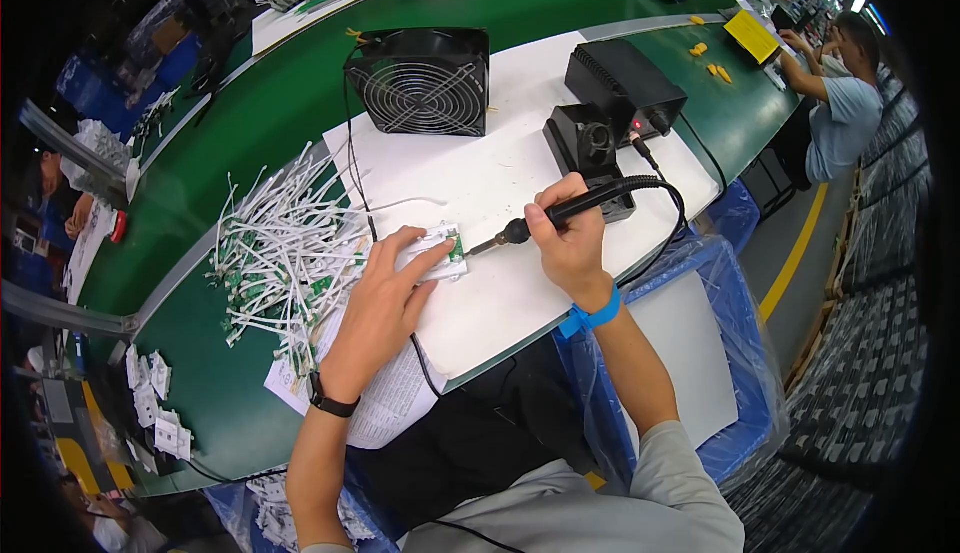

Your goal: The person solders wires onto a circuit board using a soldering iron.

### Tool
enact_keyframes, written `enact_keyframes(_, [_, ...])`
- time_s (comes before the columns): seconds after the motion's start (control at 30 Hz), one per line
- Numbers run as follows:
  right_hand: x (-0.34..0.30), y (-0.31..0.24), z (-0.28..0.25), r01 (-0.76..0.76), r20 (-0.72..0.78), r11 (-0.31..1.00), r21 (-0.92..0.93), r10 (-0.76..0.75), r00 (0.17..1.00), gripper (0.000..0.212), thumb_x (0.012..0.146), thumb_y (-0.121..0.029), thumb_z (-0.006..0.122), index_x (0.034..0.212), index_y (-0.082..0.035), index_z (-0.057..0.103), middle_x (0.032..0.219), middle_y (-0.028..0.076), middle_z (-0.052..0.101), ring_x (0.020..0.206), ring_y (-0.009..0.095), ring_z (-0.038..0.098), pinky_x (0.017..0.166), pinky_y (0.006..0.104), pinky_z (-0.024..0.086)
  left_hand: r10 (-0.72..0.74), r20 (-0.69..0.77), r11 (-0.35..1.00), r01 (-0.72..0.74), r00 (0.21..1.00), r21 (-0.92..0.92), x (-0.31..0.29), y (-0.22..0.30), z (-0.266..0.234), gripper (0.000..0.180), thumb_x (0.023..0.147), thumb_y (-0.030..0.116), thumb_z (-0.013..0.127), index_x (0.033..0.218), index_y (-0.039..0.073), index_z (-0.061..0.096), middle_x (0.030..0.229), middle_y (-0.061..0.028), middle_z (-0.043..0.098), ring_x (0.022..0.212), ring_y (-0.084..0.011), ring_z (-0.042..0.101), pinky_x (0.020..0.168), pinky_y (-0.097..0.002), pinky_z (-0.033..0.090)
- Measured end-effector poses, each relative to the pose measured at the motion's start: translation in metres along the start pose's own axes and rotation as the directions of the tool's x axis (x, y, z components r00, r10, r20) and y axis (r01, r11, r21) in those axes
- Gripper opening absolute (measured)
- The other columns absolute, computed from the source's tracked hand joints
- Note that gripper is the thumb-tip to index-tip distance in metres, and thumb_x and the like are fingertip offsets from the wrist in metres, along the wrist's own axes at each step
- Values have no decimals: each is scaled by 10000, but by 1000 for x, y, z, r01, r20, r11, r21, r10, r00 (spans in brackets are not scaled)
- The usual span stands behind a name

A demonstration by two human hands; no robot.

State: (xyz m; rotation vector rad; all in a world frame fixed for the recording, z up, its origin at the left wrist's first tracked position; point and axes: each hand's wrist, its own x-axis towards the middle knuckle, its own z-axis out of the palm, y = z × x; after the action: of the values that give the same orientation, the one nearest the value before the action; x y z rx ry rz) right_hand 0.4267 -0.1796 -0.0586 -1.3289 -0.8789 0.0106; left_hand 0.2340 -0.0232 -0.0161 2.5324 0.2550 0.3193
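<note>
My right hand [572, 248] grips a black soldering iron [590, 196]. Its metal tip points left and reaches the right edge of a small green circuit board [455, 247], though I cannot tell whether it touches. The board lies on a white plastic plate [445, 266] on the white work sheet [520, 298]. My left hand [385, 288] has its fingers stretched and spread, the fingertips resting on the plate and board. Left of that hand spreads a heap of white cables [285, 243] with little green boards on their ends.
A black fan [420, 83] stands behind the work; right of it are a black soldering station [625, 83] and an iron holder [585, 143]. Blue lined bins [745, 353] flank me at the right. White plates [150, 393] lie at the left. A co-worker [840, 103] sits far right.
</note>
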Motion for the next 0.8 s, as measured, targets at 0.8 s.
enact_keyframes(0.8, [7,-2,-1,6,-324,985,173,51,945,153,953,-35,689,1009,-39,547,801,13,554,660,58,486,598,214,403,83,-301,963,2,950,271,4,-3,33,411,768,305,836,1133,127,772,1146,-89,645,1005,-271,605,779,-373,528])
